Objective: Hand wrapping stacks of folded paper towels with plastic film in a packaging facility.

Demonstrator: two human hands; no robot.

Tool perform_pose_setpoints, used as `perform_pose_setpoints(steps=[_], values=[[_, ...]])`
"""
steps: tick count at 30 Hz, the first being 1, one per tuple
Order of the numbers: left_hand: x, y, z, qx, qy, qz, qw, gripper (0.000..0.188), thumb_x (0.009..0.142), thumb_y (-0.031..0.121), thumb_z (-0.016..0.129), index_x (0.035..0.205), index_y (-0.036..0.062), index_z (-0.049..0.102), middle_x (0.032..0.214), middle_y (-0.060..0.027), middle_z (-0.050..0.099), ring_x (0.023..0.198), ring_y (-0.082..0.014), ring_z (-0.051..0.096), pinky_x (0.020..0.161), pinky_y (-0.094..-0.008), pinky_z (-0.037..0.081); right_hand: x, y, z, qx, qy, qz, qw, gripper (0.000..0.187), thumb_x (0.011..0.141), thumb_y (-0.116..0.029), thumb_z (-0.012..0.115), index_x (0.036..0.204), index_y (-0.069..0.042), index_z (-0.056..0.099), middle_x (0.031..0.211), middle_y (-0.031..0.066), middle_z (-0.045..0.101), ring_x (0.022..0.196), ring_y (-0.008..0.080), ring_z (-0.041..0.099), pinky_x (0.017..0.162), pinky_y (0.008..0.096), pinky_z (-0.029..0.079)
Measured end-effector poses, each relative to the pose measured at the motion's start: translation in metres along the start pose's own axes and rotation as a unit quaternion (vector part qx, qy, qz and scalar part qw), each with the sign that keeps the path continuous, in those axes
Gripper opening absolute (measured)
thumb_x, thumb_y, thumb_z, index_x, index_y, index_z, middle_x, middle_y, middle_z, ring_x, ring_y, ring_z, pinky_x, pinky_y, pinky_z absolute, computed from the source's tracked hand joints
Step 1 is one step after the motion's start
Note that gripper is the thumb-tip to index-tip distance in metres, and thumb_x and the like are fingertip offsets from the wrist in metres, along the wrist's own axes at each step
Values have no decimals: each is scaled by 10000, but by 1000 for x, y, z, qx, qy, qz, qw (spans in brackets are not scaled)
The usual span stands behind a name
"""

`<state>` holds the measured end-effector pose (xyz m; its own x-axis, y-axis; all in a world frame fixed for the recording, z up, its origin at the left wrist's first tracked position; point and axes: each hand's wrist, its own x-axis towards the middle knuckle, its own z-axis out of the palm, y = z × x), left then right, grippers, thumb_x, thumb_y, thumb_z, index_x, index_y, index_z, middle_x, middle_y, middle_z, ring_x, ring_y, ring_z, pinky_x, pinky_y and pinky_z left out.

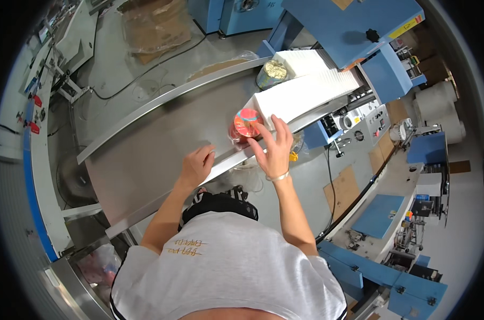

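Observation:
My right hand is spread, with the thumb and fingers apart, at the near end of a long row of thin white pieces packed face to face. Its thumb and forefinger reach close to a round container with a red and turquoise top, partly wrapped in clear film; whether they touch it I cannot tell. My left hand is curled over the near rim of the long metal table, and nothing shows in it. Behind the white row stands another round container with a pale, crumpled top.
A second white row lies behind the first, and both run under a blue machine housing. A control panel sits at the right, beside a cable on the floor. Flattened cardboard lies beyond the table. Blue cabinets stand lower right.

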<state>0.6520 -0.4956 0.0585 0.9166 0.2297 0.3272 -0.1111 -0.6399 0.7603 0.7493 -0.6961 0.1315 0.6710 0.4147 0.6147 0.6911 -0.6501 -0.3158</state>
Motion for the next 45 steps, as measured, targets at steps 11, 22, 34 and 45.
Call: perform_pose_setpoints(steps=[11, 22, 34, 45], values=[[17, 35, 19, 39, 61, -143, 987, 376, 772, 176, 713, 1122, 75, 618, 1095, -147, 608, 862, -281, 631, 731, -374, 512, 25, 82, 14, 16, -135, -105, 985, 345, 759, -176, 666, 1099, -124, 645, 1334, 139, 468, 1261, 361, 385, 1016, 490, 308], [64, 57, 82, 107, 39, -30, 993, 735, 616, 167, 811, 1280, 96, 505, 1335, -232, 396, 1186, -417, 457, 984, -445, 428, 26, 92, 35, 13, -148, -158, 976, 376, 803, -167, 533, 1151, -31, 577, 1390, 114, 417, 1315, 302, 353, 1074, 509, 258], [90, 13, 50, 270, 208, -136, 930, 696, 763, 182, 718, 1380, 100, 407, 1424, -246, 304, 1303, -424, 297, 1069, -488, 292, 21, 82, 39, 19, -139, -157, 978, 385, 796, -137, 530, 1151, 11, 550, 1371, 147, 424, 1290, 312, 384, 1050, 482, 292], [91, 9, 43, 275, 216, -90, 932, 572, 718, 204, 737, 1242, 70, 551, 1341, -226, 418, 1215, -421, 387, 1020, -477, 360, 31, 82, 39, 18, -145, -166, 975, 403, 774, -89, 523, 1165, 2, 550, 1372, 138, 415, 1281, 311, 361, 1058, 465, 280]])
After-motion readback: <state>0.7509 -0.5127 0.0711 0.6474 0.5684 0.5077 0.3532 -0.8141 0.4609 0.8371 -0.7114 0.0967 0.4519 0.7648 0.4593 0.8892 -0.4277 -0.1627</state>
